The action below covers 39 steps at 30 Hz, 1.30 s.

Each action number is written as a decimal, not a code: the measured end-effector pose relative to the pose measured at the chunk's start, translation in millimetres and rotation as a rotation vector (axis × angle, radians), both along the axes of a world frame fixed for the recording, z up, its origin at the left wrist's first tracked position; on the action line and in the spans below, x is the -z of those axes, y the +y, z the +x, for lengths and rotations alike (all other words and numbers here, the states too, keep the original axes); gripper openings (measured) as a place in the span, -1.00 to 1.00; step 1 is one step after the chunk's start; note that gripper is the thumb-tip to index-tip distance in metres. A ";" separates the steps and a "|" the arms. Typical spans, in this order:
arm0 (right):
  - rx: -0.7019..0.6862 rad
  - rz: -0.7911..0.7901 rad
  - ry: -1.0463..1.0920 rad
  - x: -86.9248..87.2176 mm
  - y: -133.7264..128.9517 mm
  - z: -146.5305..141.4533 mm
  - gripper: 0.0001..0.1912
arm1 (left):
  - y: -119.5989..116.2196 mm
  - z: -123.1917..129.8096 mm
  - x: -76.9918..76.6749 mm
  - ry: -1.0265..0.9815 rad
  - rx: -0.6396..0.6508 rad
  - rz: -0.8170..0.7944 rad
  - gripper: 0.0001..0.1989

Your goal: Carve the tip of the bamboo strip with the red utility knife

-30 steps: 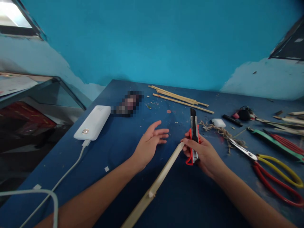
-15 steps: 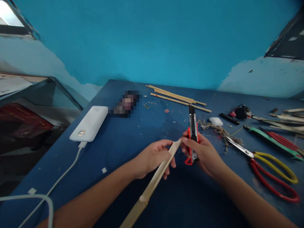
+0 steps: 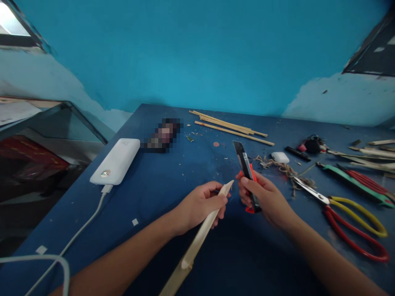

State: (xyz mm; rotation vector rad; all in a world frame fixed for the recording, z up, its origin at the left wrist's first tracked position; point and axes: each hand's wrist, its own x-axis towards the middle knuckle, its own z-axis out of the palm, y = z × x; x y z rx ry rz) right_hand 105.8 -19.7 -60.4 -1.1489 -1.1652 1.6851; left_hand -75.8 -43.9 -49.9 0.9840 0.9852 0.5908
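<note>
A split bamboo strip (image 3: 200, 233) runs from the bottom edge up to a pointed, whittled tip. My left hand (image 3: 203, 205) grips it just below that tip, thumb on top and fingers curled beneath. In my right hand (image 3: 262, 193) is a red and black utility knife (image 3: 247, 170), its blade out and pointing up and slightly left. The blade is apart from the bamboo. A small gap lies between the bamboo tip and my right fingers.
On the blue table (image 3: 154, 172) lie several thin bamboo sticks (image 3: 231, 127) at the back. A white power bank (image 3: 117, 161) with a cable is at left. Scissors (image 3: 348, 218), twine (image 3: 286, 170), a green-handled tool (image 3: 352, 183) and a white case (image 3: 280, 157) lie at right.
My right fingers have come away from the bamboo tip. The knife has tilted left, and my right thumb now presses along its handle. The bamboo strip has turned slightly in my left hand.
</note>
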 end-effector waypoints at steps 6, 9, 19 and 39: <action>-0.009 0.021 -0.012 -3.2 -0.1 0.7 -0.66 | 0.1 0.6 6.2 -0.017 -0.062 0.018 -0.91; 0.011 0.048 -0.055 -3.1 1.8 1.2 -0.69 | 0.9 0.9 5.5 -0.004 -0.062 0.035 -0.88; -0.084 0.115 -0.154 -1.7 -6.7 -0.1 -0.74 | -0.8 3.6 4.5 0.007 -0.052 0.108 -0.77; -0.144 0.078 -0.285 -8.9 -5.5 4.0 -0.77 | 3.3 -1.6 1.2 -0.036 -0.016 0.196 -0.69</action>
